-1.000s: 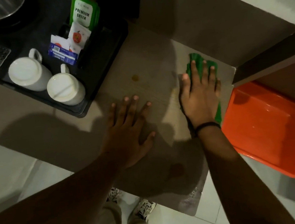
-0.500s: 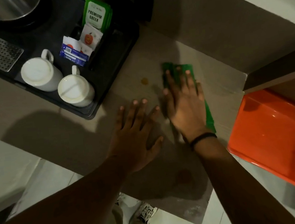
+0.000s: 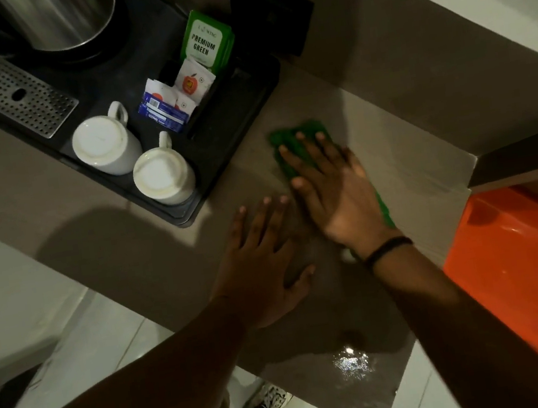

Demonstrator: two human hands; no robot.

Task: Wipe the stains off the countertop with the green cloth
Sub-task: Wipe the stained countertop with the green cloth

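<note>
Green cloth (image 3: 301, 150): soft folded fabric, flattened on the countertop (image 3: 410, 163) just to the right of the black tray's (image 3: 226, 130) near corner; only its far end and a thin strip along the outer edge of the palm show.
Right hand (image 3: 335, 191): spread flat on top of the cloth, fingers straight, pressing down rather than clenching; nothing is pinched between thumb and fingers.
Left hand (image 3: 266, 266): open and empty, palm down on bare countertop, nearer the person than the tray corner and just beside the right hand, bracing.
Handling: the cloth looks light and limp, likely to bunch or slide out if pushed only from one edge; a broad flat palm over its middle seems the sound hold, with fingertips pinning the leading edge.
Surface: smooth and hard, with a wet glint near the front edge, well away from the tray, so the cloth should glide easily there.
Stains: a dark round spot (image 3: 350, 336) sits near that wet patch, on the person's side of both hands, apparently not yet wiped.
Breakables: two upturned white cups (image 3: 163, 177) stand on the tray close to the wiping path; a wide sweep could knock the tray.
Hidden: most of the cloth and whatever lies beneath it; any mark under the hands cannot be judged.
Hard to see: dim light and arm shadows blur the countertop between the hands; the orange bin (image 3: 529, 271), on the far side from the tray, is cut off at the frame edge.
</note>
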